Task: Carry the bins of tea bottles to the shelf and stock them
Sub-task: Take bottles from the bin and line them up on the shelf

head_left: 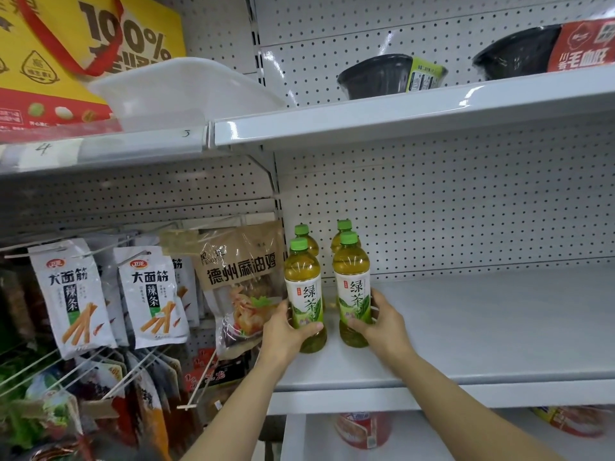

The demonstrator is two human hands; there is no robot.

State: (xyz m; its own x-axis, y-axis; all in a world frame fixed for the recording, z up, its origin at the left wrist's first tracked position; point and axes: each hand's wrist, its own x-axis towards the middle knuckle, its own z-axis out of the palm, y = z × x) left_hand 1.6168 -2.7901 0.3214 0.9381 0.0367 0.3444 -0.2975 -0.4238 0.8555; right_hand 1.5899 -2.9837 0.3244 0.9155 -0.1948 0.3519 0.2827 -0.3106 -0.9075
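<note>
Green-capped tea bottles (304, 294) upright on shelf (466, 327), left hand (286, 331), right hand (382, 324) each grasping one

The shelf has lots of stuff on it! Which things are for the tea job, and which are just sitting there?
For the job:
- front tea bottles, one in the left hand, one in the right hand
- two back bottles
- white shelf
- clear bin

Just sitting there:
- hanging snack packets
- chicken bag
- black bowls

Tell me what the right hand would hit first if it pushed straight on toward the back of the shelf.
Probably the rear tea bottle behind the front bottle that the right hand holds; depth is unclear.
</note>
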